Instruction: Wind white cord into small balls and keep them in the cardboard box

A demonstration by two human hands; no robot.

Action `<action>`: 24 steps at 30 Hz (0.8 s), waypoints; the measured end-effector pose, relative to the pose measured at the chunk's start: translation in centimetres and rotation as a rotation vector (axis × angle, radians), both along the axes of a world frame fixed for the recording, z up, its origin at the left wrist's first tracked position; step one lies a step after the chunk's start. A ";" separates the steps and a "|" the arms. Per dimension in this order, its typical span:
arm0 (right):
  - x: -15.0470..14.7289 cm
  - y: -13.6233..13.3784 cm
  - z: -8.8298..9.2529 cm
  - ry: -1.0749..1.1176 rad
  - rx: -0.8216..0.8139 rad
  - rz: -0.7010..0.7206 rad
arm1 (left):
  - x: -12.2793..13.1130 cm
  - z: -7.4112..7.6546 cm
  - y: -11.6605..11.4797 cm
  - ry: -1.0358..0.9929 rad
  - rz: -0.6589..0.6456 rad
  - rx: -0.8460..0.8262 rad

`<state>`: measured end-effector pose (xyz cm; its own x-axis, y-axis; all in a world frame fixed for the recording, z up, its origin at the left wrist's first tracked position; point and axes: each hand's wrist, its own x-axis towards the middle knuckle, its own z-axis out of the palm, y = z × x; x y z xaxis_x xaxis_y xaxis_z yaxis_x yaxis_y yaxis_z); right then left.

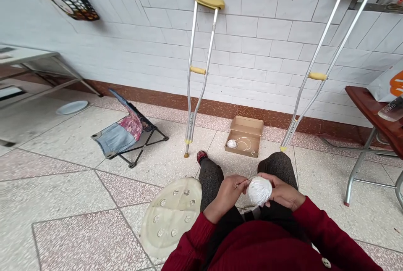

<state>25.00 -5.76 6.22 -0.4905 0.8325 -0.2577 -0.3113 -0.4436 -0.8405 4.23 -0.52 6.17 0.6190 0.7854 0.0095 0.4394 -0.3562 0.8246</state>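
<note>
2 crutches lean on the tiled wall. 1 cardboard box sits on the floor between them, holding 1 small thread ball. 1 white thread ball is over the lap, cupped in the right hand. The left hand is just beside it, fingertips pinched at the ball's edge.

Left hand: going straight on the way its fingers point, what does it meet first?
Probably the round white ball of thread cupped in the right hand; the left hand points at it, fingertips nearly touching.
</note>
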 end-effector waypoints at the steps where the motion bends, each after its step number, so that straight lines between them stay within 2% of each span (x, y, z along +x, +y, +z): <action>1: 0.5 0.3 0.6 0.027 0.003 -0.071 | 0.3 -0.5 -0.5 0.004 0.004 -0.021; 3: 1.4 1.5 1.2 0.022 0.024 -0.242 | 0.7 -1.4 -1.6 0.042 -0.013 -0.050; 5: 2.1 2.9 1.1 -0.082 0.051 -0.415 | 1.1 -2.0 -2.7 0.085 -0.062 -0.069; 8: 2.5 4.5 -0.5 -0.477 0.141 -0.574 | 1.1 -1.6 -3.5 0.111 -0.143 -0.062; 10: 2.1 4.4 -2.3 -0.767 0.245 -0.526 | 0.7 -0.7 -3.1 0.119 -0.144 -0.017; 12: 1.2 3.5 -3.8 -0.850 0.280 -0.355 | 0.2 0.4 -2.1 0.127 -0.099 0.048; 15: -0.2 1.4 -4.6 -0.505 0.088 -0.032 | -0.5 1.3 -0.4 0.124 -0.031 0.122; 17: -0.6 0.3 -3.8 -0.236 -0.014 0.094 | -0.5 1.2 0.3 0.096 -0.019 0.100; 18: -0.7 0.0 -3.1 -0.141 -0.028 0.111 | -0.4 1.0 0.4 0.075 -0.014 0.066; 21: 0.0 0.2 -0.9 0.005 -0.010 0.008 | 0.3 -0.2 -0.1 0.022 0.017 -0.057; 24: 0.9 1.8 0.2 0.024 0.022 -0.238 | 1.0 -1.7 -1.3 0.023 0.003 -0.151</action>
<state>25.93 -3.93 6.42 -0.2854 0.9307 -0.2288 -0.4250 -0.3369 -0.8402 5.25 -1.83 4.51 0.6151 0.7788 -0.1231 0.4600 -0.2276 0.8583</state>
